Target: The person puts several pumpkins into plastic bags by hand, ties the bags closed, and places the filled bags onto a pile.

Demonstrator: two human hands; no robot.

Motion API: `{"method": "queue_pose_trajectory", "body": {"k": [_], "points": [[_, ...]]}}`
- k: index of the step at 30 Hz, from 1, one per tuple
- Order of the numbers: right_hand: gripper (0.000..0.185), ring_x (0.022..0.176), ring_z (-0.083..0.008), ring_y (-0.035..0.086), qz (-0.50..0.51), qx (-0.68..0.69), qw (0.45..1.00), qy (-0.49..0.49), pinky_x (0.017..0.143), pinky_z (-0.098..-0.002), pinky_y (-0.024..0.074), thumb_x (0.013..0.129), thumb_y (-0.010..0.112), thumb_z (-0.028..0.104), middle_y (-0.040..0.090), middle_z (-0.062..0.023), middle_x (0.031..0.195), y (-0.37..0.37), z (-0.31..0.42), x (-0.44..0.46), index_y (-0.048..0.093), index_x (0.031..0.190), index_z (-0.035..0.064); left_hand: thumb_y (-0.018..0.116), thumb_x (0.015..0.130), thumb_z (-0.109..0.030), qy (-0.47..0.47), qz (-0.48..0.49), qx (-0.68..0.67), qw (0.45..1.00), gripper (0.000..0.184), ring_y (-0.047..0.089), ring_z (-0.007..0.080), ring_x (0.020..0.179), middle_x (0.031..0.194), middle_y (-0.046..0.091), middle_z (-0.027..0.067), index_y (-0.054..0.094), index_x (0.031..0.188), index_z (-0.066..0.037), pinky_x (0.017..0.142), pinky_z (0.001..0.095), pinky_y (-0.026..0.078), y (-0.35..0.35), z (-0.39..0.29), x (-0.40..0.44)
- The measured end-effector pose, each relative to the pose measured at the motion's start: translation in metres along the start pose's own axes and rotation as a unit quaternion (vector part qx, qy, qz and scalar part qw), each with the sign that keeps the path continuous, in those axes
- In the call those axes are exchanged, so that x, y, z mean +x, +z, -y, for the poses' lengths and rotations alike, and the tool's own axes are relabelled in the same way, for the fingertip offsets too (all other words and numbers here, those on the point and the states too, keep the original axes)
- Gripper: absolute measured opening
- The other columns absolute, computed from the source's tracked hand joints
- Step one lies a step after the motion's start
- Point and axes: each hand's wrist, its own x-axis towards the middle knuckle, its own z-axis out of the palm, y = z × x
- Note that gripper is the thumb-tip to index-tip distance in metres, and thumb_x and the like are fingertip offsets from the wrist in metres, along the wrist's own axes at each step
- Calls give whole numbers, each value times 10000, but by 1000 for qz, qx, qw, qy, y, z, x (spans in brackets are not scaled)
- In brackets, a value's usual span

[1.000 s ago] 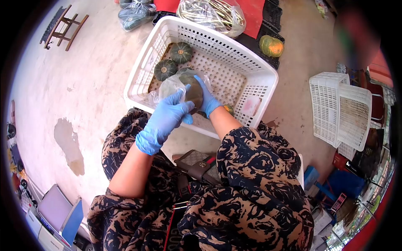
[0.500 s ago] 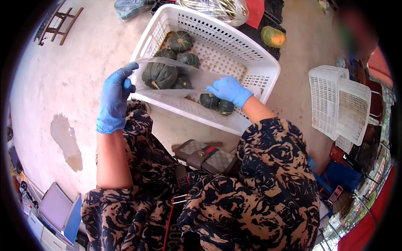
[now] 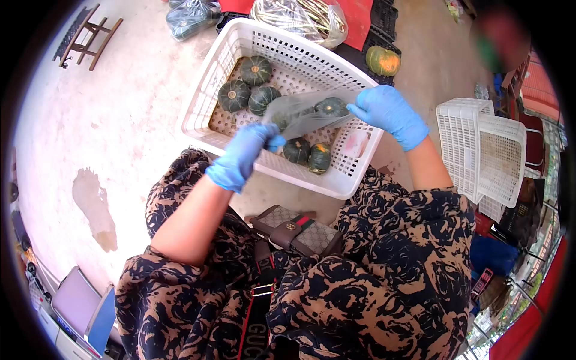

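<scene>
A clear plastic bag point(image 3: 300, 114) is stretched between my two blue-gloved hands, above a white slatted crate point(image 3: 288, 185). My left hand point(image 3: 245, 153) pinches its near left end, over the crate's near side. The other end is gripped by my right hand point(image 3: 387, 111) at the crate's right rim. A dark green pumpkin point(image 3: 331, 107) shows at the bag's right part; I cannot tell whether it lies inside or behind the plastic. Around the bag in the crate are several more green pumpkins point(image 3: 256, 70), two of them just below it, one with an orange patch point(image 3: 320, 157).
Behind the crate lie a bag of long stalks point(image 3: 300, 21), a bagged green bundle point(image 3: 191, 23) and a green-orange pumpkin point(image 3: 383, 61). Stacked white crates point(image 3: 483, 153) stand at the right. A wooden folding stool point(image 3: 90, 39) is far left. A brown handbag point(image 3: 297, 231) hangs at my waist.
Both hands have moved right with the bag, the right one also rising to the crate's rim. The large pumpkin seen at the crate's left is no longer there; one now shows at the bag's right.
</scene>
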Motion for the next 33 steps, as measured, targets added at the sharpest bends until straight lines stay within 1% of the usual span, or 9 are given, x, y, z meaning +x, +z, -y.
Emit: {"method": "queue_pose_trajectory", "body": {"k": [5, 8, 12, 14, 16, 21, 25, 29, 33], "points": [[319, 649, -324, 591, 13, 66, 996, 66, 610, -438, 467, 795, 519, 320, 601, -154, 684, 66, -24, 4, 612, 666, 44, 512, 763, -43, -25, 24, -107, 994, 208, 544, 181, 912, 927, 603, 106, 567, 942, 46, 873, 272, 381, 8, 12, 21], [301, 686, -328, 586, 13, 58, 991, 122, 637, -434, 466, 780, 525, 304, 601, -166, 718, 80, -35, 1, 617, 686, 34, 529, 772, -58, -9, -16, -102, 995, 165, 575, 167, 861, 871, 615, 86, 559, 918, 15, 807, 259, 412, 4, 6, 32], [294, 713, -338, 568, -190, 121, 972, 70, 687, -428, 457, 742, 535, 298, 596, -180, 766, 72, 4, -5, 631, 720, 21, 525, 789, -84, 16, -14, -87, 996, 163, 576, 150, 821, 878, 624, 78, 574, 925, -6, 806, 259, 415, 10, -11, 31], [279, 726, -340, 574, -11, 299, 952, 63, 684, -425, 461, 736, 540, 287, 597, -175, 760, 101, 36, -11, 629, 737, 23, 546, 785, -97, 31, -19, -107, 994, 153, 574, 134, 791, 872, 625, 55, 587, 912, -20, 776, 245, 422, 0, -8, 43], [268, 774, -331, 579, 222, 250, 940, 62, 700, -412, 464, 743, 552, 245, 597, -162, 826, 134, 62, -13, 613, 913, 48, 548, 793, -120, -3, -25, -61, 998, 156, 566, 122, 792, 891, 628, 50, 594, 909, -27, 749, 234, 417, -6, -7, 48], [407, 1011, -318, 523, 186, -50, 981, 23, 742, -444, 457, 763, 528, 129, 510, -99, 1171, 284, 101, -23, 472, 1165, 100, 538, 806, -139, 13, -38, -7, 999, 175, 561, 124, 804, 916, 629, 56, 595, 927, -27, 753, 231, 413, 3, -10, 43], [328, 1034, -302, 498, 187, -112, 974, -56, 772, -418, 444, 763, 521, 105, 508, -117, 1135, 324, 100, -6, 516, 1089, 73, 522, 822, -153, 19, -38, -8, 999, 180, 561, 126, 815, 919, 628, 55, 592, 935, -32, 769, 240, 411, 1, -12, 46], [385, 930, -308, 544, 251, 82, 947, -182, 769, -396, 460, 588, 690, 150, 571, -114, 976, 264, 57, -5, 576, 948, 72, 513, 833, -157, 11, -49, 3, 999, 182, 561, 126, 822, 913, 627, 54, 588, 935, -27, 778, 245, 412, 5, -19, 42], [554, 872, -329, 565, 285, 261, 921, -41, 788, -397, 454, 502, 748, 241, 594, -146, 918, 223, 52, -3, 555, 984, 45, 491, 836, -177, 29, -43, 22, 998, 246, 508, 76, 713, 859, 627, 17, 615, 969, -10, 678, 215, 374, -2, -13, 49]]}}
